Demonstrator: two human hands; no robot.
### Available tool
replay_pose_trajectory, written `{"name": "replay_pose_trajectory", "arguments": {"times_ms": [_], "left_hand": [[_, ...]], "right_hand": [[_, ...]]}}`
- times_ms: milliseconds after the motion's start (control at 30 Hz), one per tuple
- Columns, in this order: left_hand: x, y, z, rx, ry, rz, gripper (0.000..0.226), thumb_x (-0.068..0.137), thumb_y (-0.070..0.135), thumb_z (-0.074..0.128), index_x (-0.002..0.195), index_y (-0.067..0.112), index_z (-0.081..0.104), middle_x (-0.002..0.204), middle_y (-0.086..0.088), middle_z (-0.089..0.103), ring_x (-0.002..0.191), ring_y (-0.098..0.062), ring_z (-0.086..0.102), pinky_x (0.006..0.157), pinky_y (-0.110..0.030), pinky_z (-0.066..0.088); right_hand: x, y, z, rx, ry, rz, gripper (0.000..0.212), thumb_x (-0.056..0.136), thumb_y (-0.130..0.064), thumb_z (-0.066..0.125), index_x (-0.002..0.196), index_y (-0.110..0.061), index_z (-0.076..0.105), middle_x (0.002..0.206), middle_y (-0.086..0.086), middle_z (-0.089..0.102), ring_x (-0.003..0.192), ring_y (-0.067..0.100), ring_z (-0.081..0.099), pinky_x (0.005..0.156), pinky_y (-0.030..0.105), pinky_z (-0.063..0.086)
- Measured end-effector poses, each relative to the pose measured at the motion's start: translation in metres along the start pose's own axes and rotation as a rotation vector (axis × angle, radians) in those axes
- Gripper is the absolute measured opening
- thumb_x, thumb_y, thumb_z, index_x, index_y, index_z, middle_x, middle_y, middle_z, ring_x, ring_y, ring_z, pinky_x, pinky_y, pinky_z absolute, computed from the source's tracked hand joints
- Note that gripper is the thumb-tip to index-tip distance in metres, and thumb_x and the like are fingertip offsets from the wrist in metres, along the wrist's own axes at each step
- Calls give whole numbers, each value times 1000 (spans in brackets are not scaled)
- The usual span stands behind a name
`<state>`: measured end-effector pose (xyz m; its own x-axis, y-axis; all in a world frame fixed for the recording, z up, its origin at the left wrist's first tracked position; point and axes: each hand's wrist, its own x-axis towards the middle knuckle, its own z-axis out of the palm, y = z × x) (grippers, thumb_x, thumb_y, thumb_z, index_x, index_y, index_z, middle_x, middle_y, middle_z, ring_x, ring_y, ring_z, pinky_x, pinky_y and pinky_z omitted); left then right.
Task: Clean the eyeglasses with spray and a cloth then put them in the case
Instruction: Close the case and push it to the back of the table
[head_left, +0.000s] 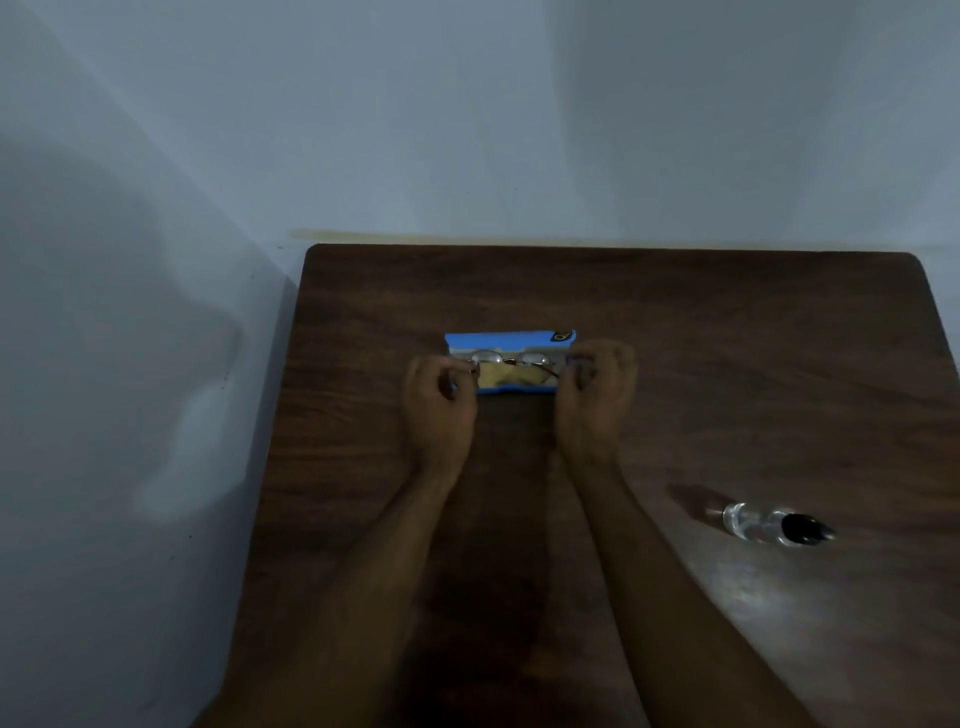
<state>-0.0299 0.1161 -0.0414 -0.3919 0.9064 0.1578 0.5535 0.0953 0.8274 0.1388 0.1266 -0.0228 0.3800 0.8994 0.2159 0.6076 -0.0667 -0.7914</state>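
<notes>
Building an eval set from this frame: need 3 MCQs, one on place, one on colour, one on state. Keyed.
1. Where does the spray bottle lie on the table?
A. inside the case
B. right of the arms, near side
C. at the far left corner

2. What colour is the open case?
A. blue
B. red
C. black

3. How do the eyeglasses stand?
A. folded beside the bottle
B. worn on a face
C. held at both ends over the open case

Key: 1 B, the bottle lies on its side well right of the right hand. 2 A, lid and shell show blue. 3 C, left hand and right hand each pinch an end above the case, where a yellowish cloth shows.
</notes>
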Motion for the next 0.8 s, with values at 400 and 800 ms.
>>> {"name": "replay_pose_trajectory", "arguments": {"times_ms": [400,800], "left_hand": [[45,2,-4,-343,-216,-716,29,97,42,71,115,19,70,111,-2,73,100,-24,74,56,-30,60],[20,-21,-18,-368,-307,-366,39,100,17,71,138,23,68,140,3,63,115,-16,70,60,-32,66]], "right_hand": [[42,5,2,95,-276,412,51,101,-60,52,91,-14,72,91,3,72,86,19,69,75,38,56],[26,29,6,260,-324,381,37,91,-22,79,125,-10,69,112,4,71,93,9,68,60,17,56]]}}
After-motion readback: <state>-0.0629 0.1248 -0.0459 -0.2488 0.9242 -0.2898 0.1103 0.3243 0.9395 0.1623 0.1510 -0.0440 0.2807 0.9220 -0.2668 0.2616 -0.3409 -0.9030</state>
